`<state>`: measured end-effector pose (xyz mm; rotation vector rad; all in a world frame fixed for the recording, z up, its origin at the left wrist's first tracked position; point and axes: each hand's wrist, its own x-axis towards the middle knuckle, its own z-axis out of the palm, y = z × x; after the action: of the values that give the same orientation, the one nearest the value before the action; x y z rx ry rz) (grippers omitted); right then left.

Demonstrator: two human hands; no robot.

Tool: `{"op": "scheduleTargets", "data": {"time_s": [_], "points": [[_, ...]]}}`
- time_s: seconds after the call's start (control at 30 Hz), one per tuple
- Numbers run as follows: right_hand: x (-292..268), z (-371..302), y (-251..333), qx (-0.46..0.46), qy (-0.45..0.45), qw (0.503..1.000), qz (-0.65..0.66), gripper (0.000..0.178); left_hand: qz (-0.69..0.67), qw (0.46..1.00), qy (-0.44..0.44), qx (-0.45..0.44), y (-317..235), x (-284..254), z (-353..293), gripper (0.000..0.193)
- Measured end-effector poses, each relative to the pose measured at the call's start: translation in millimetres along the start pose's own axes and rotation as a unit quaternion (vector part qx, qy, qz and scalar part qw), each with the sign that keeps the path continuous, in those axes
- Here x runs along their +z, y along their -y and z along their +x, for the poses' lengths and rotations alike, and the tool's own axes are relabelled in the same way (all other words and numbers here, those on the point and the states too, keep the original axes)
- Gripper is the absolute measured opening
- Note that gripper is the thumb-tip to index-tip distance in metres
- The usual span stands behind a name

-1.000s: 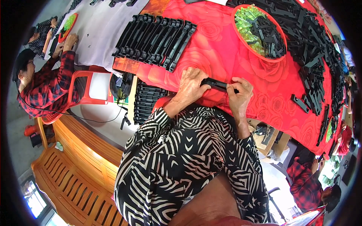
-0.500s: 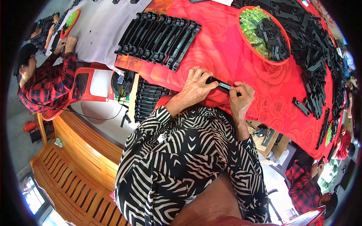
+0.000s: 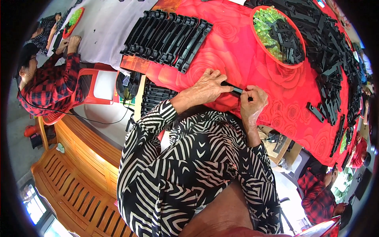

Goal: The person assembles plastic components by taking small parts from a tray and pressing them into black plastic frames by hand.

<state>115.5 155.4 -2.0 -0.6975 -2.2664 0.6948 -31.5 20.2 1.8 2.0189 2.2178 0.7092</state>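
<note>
My left hand [image 3: 209, 87] and my right hand [image 3: 254, 104] meet over the near part of a red rose-patterned tablecloth [image 3: 227, 53]. Between them is a narrow black plastic strip [image 3: 237, 90], pinched at its left end by the left fingers and at its right end by the right ones. Only its middle shows; the fingers cover both ends. Beyond my left hand lies a row of long black plastic pieces [image 3: 166, 39], placed side by side.
An orange-rimmed basket [image 3: 292, 66] holds clear yellow-green and small black parts. Black pieces form a large pile [image 3: 331, 71] at the right, with a loose piece [image 3: 315, 112] nearby. More stand below the table edge [image 3: 156, 96]. A person in checks [image 3: 53, 91] sits left, behind a wooden bench [image 3: 79, 181].
My left hand has shifted a little to the right along the black strip, and less of the strip shows. The right hand keeps nearly the same place and grip.
</note>
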Motion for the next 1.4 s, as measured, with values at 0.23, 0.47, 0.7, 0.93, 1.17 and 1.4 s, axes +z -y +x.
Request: {"op": "scheduleTargets", "data": {"time_s": [0.23,0.47,0.7,0.93,1.17,1.4], "points": [[-4,2,8,-0.017,0.012,1.0,-0.019,0.015,-0.02,0.999,0.031,0.02,5,0,2,0.031],[-1,4,16,-0.026,0.015,0.998,-0.055,0.02,-0.033,0.999,0.019,0.011,3,2,2,0.029],[3,3,16,-0.002,0.019,1.0,0.001,0.023,-0.308,0.951,-0.016,0.019,29,-5,7,0.016],[4,5,10,0.053,0.034,0.993,0.102,0.021,-0.292,0.952,0.062,-0.071,25,-17,35,0.011],[6,5,2,0.132,0.036,0.978,0.156,0.017,-0.277,0.934,0.187,-0.127,29,-18,62,0.029],[1,1,0,0.106,0.045,0.978,0.176,0.018,-0.248,0.918,0.295,-0.097,23,-19,76,0.024]]}}
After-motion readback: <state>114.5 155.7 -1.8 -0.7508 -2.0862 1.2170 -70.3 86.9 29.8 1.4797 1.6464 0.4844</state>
